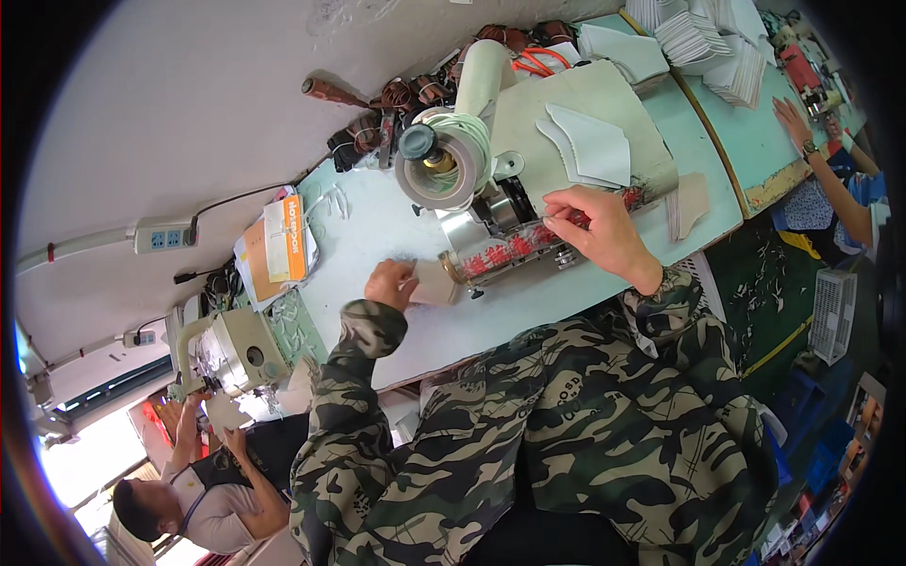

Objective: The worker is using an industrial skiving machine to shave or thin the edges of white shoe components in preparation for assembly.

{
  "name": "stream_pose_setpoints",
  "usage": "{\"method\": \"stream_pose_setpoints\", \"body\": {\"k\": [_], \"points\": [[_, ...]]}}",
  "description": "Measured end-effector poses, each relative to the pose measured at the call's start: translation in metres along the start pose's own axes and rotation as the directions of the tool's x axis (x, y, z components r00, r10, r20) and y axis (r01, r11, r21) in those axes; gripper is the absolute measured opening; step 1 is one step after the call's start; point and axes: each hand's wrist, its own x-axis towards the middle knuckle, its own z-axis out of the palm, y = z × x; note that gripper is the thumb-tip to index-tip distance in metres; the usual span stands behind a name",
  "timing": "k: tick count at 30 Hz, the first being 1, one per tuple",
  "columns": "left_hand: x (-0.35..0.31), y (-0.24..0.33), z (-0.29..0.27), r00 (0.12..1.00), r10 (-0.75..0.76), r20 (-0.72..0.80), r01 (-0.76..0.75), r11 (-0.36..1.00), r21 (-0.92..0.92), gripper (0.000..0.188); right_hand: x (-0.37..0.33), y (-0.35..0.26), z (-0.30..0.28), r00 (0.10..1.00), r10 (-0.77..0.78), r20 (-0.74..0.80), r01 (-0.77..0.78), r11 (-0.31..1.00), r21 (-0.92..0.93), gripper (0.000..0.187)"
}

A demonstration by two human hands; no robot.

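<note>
My left hand (389,285) is closed on the edge of a pale, flat cut piece (434,285), beside the left end of the machine's red-marked bar. My right hand (609,231) hovers over the right part of that bar (510,250), thumb and fingertips pinched together. Whatever those fingertips may hold is too small to make out. In front of me stands a pale green bench machine (642,123) with a round grey guard (408,179) and a black knob. Several white cut pieces (595,141) lie on top of its body.
Stacks of white pieces (698,42) stand at the far right, near a co-worker's hand (793,121). Dark rolled bundles (396,94) and orange-handled scissors (536,64) lie behind the machine. Papers and an orange booklet (294,236) lie left. Another person (222,491) works at a second machine (247,349).
</note>
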Motion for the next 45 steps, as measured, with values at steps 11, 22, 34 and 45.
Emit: {"method": "stream_pose_setpoints", "body": {"k": [11,22,34,45], "points": [[0.070,0.116,-0.103,0.790,0.202,0.579,0.295,0.702,-0.648,0.018,0.007,-0.022,0.026,0.977,0.072,0.199,-0.104,0.983,0.151,0.030],[0.108,0.122,-0.083,0.755,0.059,0.653,0.269,0.880,-0.391,0.026,0.003,-0.019,0.037,0.941,0.189,0.280,-0.162,0.980,-0.118,0.026],[0.084,0.099,-0.049,0.976,-0.218,0.020,0.212,0.962,0.169,0.029,0.019,-0.019,-0.034,0.986,-0.162,0.039,0.165,0.920,-0.355,0.033],[0.027,0.018,-0.005,0.988,0.122,0.099,-0.152,0.901,0.406,0.025,0.042,0.013,-0.049,0.961,-0.217,-0.171,0.004,0.628,-0.778,0.073]]}}
